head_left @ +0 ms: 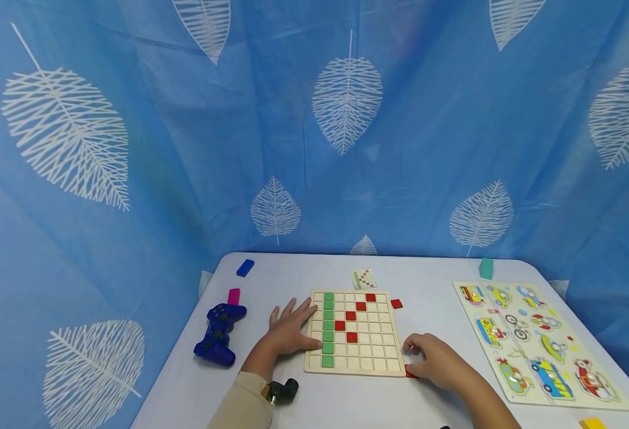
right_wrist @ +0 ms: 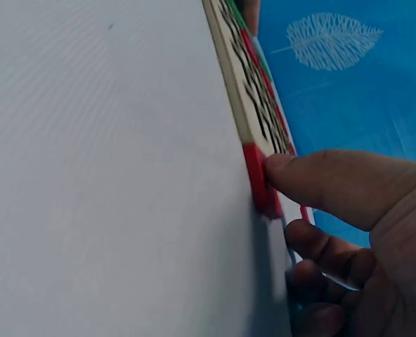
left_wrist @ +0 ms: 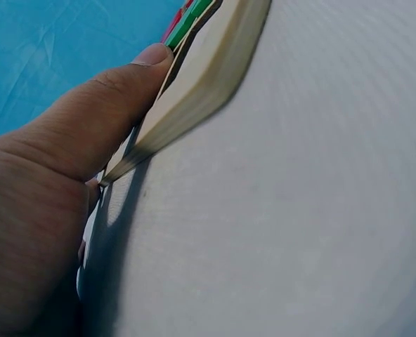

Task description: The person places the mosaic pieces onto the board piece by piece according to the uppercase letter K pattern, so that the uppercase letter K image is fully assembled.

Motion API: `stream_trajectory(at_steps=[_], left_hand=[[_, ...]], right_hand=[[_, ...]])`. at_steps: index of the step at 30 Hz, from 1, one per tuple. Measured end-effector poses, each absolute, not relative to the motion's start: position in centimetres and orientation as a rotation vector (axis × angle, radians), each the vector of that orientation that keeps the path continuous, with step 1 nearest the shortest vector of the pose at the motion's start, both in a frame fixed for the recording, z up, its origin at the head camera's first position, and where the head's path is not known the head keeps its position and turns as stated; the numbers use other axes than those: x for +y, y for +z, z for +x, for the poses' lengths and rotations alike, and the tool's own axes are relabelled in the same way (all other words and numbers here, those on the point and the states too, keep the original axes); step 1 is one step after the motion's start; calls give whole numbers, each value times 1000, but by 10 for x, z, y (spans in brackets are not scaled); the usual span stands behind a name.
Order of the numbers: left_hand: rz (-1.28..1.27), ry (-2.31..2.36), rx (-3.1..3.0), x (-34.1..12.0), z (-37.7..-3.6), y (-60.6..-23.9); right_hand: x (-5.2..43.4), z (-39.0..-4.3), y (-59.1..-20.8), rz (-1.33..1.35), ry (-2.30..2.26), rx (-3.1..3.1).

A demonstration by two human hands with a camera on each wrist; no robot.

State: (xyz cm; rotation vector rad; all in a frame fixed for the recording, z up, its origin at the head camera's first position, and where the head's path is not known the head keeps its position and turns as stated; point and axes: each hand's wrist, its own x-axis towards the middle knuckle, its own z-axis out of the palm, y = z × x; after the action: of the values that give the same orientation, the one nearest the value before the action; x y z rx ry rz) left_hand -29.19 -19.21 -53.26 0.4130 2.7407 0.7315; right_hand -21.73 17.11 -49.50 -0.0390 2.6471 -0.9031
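A wooden grid board (head_left: 370,348) lies flat in front of me, with a column of green tiles (head_left: 328,325) and several red tiles (head_left: 350,316) set in its squares. My left hand (head_left: 291,330) rests spread on the board's left edge, its thumb on the rim in the left wrist view. At the near right corner my right hand (head_left: 439,362) touches a loose red tile (right_wrist: 259,181) with the thumb. That tile sits against the board's side. The right hand's other visible fingers are bent, apart from the tile.
Beyond the board lie a small pattern card (head_left: 364,279) and another red tile (head_left: 396,304). A blue game controller (head_left: 219,335), a pink block (head_left: 234,296) and a blue block (head_left: 245,268) are on the left. On the right are a picture puzzle board (head_left: 523,351), a teal block (head_left: 486,268) and a yellow block (head_left: 593,423).
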Motion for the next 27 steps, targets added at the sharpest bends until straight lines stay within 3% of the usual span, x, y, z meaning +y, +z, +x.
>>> stream_trajectory(at_steps=[14,27], left_hand=[[419,716,2755,-192,-295,-534],[423,721,2753,-192,-294,-535]], right_hand=[[203,-211,-508,43,-1099,2650],[196,-209,-507,42,-1031,2653]])
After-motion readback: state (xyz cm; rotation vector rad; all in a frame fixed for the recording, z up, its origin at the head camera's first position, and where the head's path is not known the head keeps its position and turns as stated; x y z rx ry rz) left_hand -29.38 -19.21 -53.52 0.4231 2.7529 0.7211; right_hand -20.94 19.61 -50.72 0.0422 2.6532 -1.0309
